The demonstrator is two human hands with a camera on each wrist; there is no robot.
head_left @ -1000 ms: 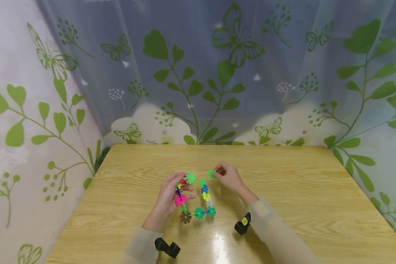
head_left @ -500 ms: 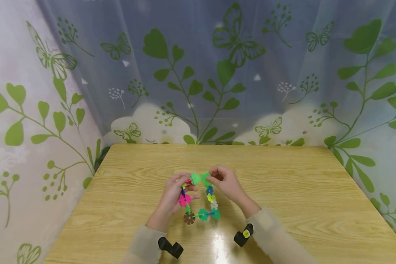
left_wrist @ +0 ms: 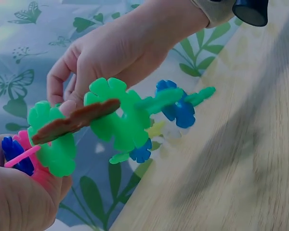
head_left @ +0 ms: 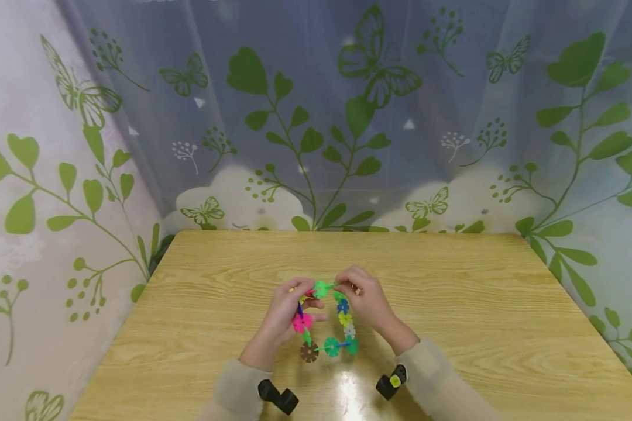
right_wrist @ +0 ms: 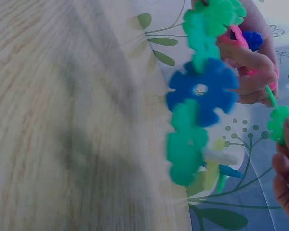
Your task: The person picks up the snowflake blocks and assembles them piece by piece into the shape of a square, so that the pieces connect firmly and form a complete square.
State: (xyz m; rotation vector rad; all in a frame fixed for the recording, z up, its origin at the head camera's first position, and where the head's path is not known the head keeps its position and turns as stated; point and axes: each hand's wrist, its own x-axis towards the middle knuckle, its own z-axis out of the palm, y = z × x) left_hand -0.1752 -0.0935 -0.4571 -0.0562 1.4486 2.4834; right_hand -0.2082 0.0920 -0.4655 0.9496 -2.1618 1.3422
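Above the table hangs a linked chain of notched plastic snowflake discs, bent into a loop, with a brown disc [head_left: 309, 352] at its lower left corner. My left hand [head_left: 283, 313] grips the loop's left side at the pink disc [head_left: 302, 323]; in the left wrist view, pink and blue pieces show by its fingers. A bright green disc [head_left: 321, 289] sits at the upper left end. My right hand [head_left: 370, 298] pinches another green disc [right_wrist: 279, 121], whose edge meets that one. Down the right side run a blue disc [head_left: 343, 307], a yellow disc [head_left: 344, 319] and a pale one.
The wood-grain table [head_left: 453, 280] spreads around both hands. A curtain [head_left: 305, 140] printed with leaves and butterflies stands behind it and along both sides. Black camera mounts [head_left: 279, 397] sit on both sleeves.
My right hand has brought its green disc leftward to the upper left disc, where it now stands edge-on. The left hand and the loop have shifted slightly right and toward me.
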